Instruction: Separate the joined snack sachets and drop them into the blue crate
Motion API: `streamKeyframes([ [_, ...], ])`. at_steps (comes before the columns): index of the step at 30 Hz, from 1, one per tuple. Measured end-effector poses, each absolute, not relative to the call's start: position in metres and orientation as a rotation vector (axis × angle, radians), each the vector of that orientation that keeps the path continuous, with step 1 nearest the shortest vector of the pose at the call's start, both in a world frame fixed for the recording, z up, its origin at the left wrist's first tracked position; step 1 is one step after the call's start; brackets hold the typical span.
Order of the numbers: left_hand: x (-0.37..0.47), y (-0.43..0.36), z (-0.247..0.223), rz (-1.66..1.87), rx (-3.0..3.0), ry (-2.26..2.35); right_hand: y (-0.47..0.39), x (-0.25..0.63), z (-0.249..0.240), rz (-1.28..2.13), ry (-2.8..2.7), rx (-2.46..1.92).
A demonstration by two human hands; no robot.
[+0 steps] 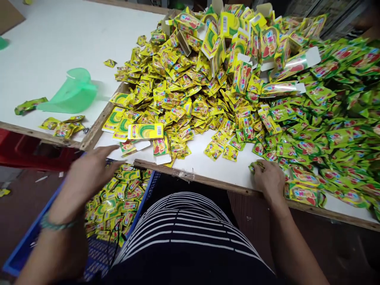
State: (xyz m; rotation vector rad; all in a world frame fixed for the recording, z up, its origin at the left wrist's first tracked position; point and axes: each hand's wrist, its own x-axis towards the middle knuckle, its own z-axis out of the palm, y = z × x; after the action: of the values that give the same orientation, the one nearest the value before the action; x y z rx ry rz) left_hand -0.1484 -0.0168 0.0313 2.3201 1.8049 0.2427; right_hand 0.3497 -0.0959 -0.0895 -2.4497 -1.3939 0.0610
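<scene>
Pinching, right hand: my right hand (269, 180) curls its fingers down around a small green packet (255, 165); I cannot tell whether the packet is lifted or resting on the white tabletop (204, 172).
Where that packet is: at the front of the table, near the wooden edging (213, 180), just left of the green packet heap (350, 118).
Left hand: my left hand (92, 174), a little blurred, has thumb and fingers spread apart with nothing between them; it hangs over the near end of the table divider and the blue crate (95, 250).
Nearest to my left fingertips: a few cardboard boxes, among them a yellow box (145, 131) with a barcode at one end; I cannot tell whether I touch any.
Blue crate: on the floor at my left, holding many yellow-and-green boxes (118, 194).
Yellow packet heap (166, 79): spread over the middle of the table, meeting the green one on my right.
Atop the heaps: loose cartons (242, 77), several with their flaps out, lying at all angles.
Beyond the divider (101, 114): a translucent green scoop (74, 95), with a loose green packet (26, 106) by its lip and some yellow packets (62, 128) near the edge.
On me: a striped shirt (190, 221) and a beaded bracelet (59, 222) on my left wrist.
</scene>
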Motion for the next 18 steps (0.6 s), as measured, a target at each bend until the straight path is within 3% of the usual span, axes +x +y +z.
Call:
streamKeyframes([
  [6,-0.031,-0.024,-0.007,0.279,2.181,1.493,-0.081,0.299,-0.089,0.328,-1.484,-2.184],
  [12,-0.006,-0.007,-0.007,0.445,2.359,1.257,-0.079,0.29,-0.085,0.305,-1.551,-2.19],
  [18,0.009,0.028,-0.012,0.096,2.672,1.113,-0.082,0.283,-0.078,0.522,-1.397,-2.207],
])
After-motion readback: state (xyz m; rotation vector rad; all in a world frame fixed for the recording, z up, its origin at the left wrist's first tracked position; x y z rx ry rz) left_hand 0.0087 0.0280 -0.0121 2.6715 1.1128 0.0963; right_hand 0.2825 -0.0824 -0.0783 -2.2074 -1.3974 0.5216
